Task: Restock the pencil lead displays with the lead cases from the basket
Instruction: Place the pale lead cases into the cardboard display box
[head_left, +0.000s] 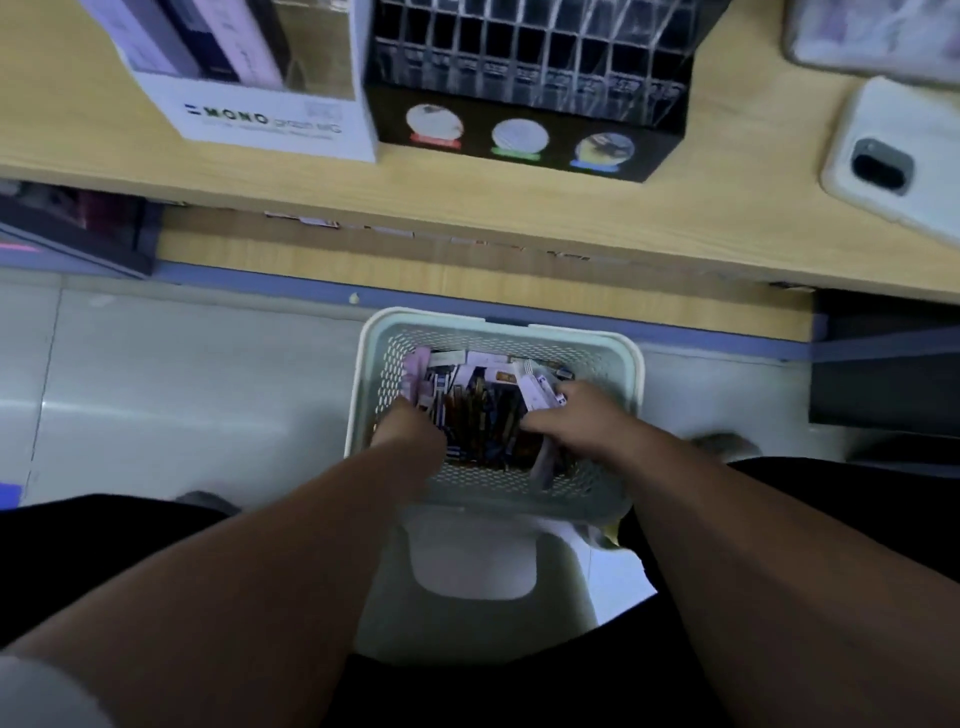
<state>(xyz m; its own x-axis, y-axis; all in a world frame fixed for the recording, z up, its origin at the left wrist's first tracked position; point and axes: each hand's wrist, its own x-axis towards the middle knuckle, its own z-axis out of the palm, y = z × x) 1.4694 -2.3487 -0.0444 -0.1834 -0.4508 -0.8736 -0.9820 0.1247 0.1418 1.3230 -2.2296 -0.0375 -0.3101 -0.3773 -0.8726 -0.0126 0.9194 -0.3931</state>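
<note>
A pale wooden table (519, 208) above a tiled floor (182, 374) carries a white MONO display box (249, 104), a black display (524, 150) with clear dividers and a phone (893, 161). Below its edge, a perforated basket (631, 364) heaped with lead cases (478, 410) sits between a person's knees. The left grip (410, 423) and right grip (576, 415) are both down among the cases (blur hides whether either has closed on one).
</note>
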